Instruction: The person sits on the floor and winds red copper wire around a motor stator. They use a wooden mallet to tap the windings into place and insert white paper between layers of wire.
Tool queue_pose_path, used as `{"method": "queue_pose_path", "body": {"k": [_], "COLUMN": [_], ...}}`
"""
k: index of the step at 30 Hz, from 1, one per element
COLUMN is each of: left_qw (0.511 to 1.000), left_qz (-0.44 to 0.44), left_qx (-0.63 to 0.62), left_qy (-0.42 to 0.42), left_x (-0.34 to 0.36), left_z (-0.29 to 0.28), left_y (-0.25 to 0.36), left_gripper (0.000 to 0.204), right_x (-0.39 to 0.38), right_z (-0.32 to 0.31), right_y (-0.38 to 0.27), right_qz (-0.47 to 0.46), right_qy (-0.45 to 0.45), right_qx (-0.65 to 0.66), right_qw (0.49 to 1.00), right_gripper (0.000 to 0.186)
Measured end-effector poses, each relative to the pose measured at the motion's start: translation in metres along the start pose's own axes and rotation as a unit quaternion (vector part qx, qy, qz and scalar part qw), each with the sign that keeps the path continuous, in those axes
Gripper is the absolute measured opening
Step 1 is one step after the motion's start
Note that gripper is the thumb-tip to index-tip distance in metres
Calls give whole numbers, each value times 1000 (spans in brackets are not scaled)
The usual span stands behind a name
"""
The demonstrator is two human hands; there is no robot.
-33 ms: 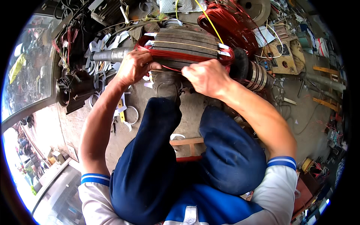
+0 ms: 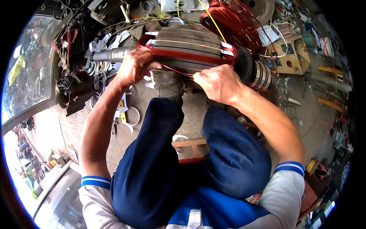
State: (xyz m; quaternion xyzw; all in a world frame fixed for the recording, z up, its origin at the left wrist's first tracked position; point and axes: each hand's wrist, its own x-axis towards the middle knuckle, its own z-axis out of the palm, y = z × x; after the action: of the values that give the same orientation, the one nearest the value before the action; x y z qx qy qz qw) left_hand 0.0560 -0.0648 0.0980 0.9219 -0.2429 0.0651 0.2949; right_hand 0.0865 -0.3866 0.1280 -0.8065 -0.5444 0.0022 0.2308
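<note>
A grey slotted cylindrical motor core lies crosswise before me on a shaft, with a coil of red wire along its slots and white slips at the slot ends. My left hand has its fingers curled on the red wire at the coil's left end. My right hand pinches a red strand that runs diagonally from near my left fingers, below the main bundle. Behind my right wrist is a dark collar with metal rings. My shoe is just below the core.
Loops of red wire lie behind the core, near a beige panel. Scattered white strips and dark motor parts are at left, beside a glass pane. Yellow-orange bars are at right.
My right hand has moved right and downward, drawing the strand away from the bundle. My left hand has barely moved.
</note>
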Motion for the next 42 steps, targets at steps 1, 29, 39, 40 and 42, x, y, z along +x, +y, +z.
{"method": "queue_pose_path", "body": {"k": [1, 29, 39, 40, 42], "left_qw": [1000, 1000, 999, 999, 998], "left_qz": [10, 11, 44, 37, 53], "left_qx": [10, 1, 13, 24, 17], "left_qy": [19, 14, 15, 4, 16], "left_x": [-5, -9, -12, -14, -12], "left_z": [4, -3, 5, 2, 0], "left_y": [-7, -4, -13, -13, -9], "left_gripper": [40, 27, 33, 33, 30], "right_x": [-12, 106, -6, -19, -47], "right_z": [-8, 39, 4, -9, -26], "right_y": [-3, -22, -20, -25, -36], "right_qz": [-3, 481, 283, 294, 255], "right_qy": [-8, -92, 25, 8, 47], "right_qx": [-6, 580, 364, 350, 304], "right_qw": [1000, 651, 887, 889, 917], "right_gripper": [3, 18, 24, 24, 17]}}
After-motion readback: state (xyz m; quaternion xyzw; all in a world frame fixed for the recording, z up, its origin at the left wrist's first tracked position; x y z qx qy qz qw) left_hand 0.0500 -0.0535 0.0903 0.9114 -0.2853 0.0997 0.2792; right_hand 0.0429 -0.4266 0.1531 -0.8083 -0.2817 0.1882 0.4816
